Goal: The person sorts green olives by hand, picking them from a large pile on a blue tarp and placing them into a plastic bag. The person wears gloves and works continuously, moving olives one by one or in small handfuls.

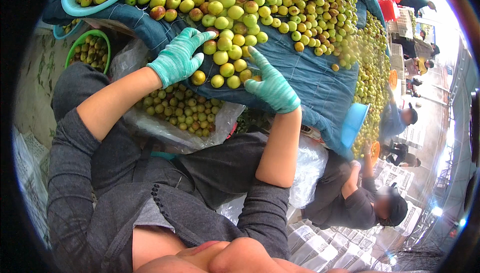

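Both of my hands wear green knit gloves and rest at the near edge of a blue cloth (303,70) piled with green and reddish-brown jujube-like fruit (225,44). My left hand (182,54) lies palm down with its fingers apart, the fingertips touching a dark reddish fruit. On the other side of the same loose group, my right hand (273,83) has its index finger stretched forward and its thumb beside a fruit partly hidden by it. Neither hand is closed round a fruit. Between them several fruits lie on the cloth.
Below the cloth edge, a clear plastic-lined container (228,119) holds more fruit. A light-blue basket (69,5) of fruit stands upper left, a green-rimmed basket (108,48) below it. A blue plastic basin (354,123) is at the right. Beyond it, a co-worker (352,198) sits by an orange basket (375,153).
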Tool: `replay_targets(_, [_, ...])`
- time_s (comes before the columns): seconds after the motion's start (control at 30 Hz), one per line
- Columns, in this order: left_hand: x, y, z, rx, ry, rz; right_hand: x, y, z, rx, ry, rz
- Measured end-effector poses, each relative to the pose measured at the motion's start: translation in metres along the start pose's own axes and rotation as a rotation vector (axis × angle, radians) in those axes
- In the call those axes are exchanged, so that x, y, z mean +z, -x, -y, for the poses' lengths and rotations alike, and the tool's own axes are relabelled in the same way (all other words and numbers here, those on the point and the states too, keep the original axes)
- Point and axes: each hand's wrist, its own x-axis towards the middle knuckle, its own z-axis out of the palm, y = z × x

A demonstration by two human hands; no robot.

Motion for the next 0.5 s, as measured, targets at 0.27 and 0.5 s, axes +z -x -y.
replay_targets(0.27, [0.007, -0.001, 0.001, 0.030, -0.070, -0.129, 0.002, -0.049, -0.014, -0.064, 0.214, -0.344])
replay_targets(0.5, [0.001, -0.002, -0.001, -0.045, -0.016, 0.015, 0.021, -0.065, 0.006, -0.065, 0.314, -0.112])
